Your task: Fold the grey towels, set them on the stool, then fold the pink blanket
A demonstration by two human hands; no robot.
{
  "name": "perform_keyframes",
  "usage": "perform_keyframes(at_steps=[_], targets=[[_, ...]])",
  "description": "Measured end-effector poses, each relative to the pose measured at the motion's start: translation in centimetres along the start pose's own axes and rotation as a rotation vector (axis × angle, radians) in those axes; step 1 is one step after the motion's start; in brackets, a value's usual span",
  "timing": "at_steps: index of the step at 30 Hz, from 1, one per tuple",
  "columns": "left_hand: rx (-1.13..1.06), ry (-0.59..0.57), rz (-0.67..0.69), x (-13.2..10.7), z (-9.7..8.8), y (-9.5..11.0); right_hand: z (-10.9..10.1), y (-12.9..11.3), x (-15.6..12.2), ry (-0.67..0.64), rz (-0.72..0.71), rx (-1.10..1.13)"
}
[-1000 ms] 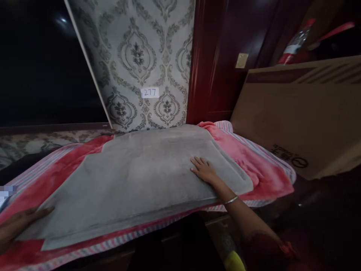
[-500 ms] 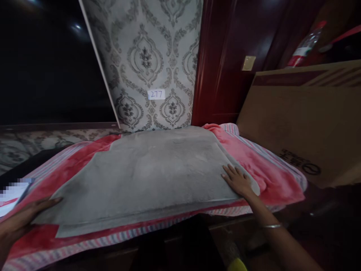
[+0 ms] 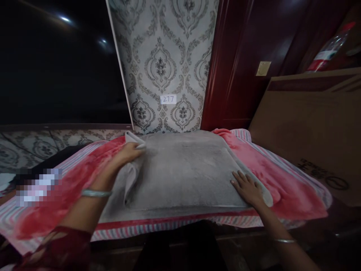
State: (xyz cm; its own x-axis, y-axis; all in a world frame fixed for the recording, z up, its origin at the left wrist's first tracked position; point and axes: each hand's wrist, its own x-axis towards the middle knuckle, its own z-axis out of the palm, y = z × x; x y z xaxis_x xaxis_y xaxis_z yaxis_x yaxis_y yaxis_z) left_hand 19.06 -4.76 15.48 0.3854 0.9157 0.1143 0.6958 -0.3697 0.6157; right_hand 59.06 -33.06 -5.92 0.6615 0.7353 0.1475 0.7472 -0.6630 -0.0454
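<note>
A grey, soft cloth [image 3: 180,173], which looks like a blanket or towel in layers, lies over a red and striped blanket [image 3: 299,195]. My left hand [image 3: 131,152] is closed on the grey cloth's left part, which is lifted and folded inward so that it hangs in a loose flap below the fingers. Flat on the right part of the grey cloth rests my right hand [image 3: 247,188], fingers spread. The red blanket shows on both sides and along the front, with its striped border at the near edge.
A large dark screen [image 3: 62,67] stands at the left. On the patterned wall is a paper label [image 3: 168,99] reading 277. To the right stands a big cardboard box [image 3: 307,131] with a bottle [image 3: 328,52] on top. A dark red door panel [image 3: 231,64] rises behind.
My left hand has moved up and to the right, carrying the grey cloth's left edge inward and baring more red blanket. My right hand stays flat on the cloth. The view has shifted slightly left.
</note>
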Motion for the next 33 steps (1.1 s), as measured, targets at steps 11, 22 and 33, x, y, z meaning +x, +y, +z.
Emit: perform_keyframes(at_steps=[11,22,33], targets=[[0.514,-0.310,0.383,-8.2,18.7,5.6,0.0,-0.2,-0.2,0.045,0.010,0.035],[0.402,0.019,0.553,-12.2,21.0,1.3,-3.2,-12.1,3.3,-0.056,-0.139,0.912],[0.324,0.253,0.806,-11.9,22.7,-2.6,-2.9,-24.0,9.1,-0.195,-0.164,0.946]])
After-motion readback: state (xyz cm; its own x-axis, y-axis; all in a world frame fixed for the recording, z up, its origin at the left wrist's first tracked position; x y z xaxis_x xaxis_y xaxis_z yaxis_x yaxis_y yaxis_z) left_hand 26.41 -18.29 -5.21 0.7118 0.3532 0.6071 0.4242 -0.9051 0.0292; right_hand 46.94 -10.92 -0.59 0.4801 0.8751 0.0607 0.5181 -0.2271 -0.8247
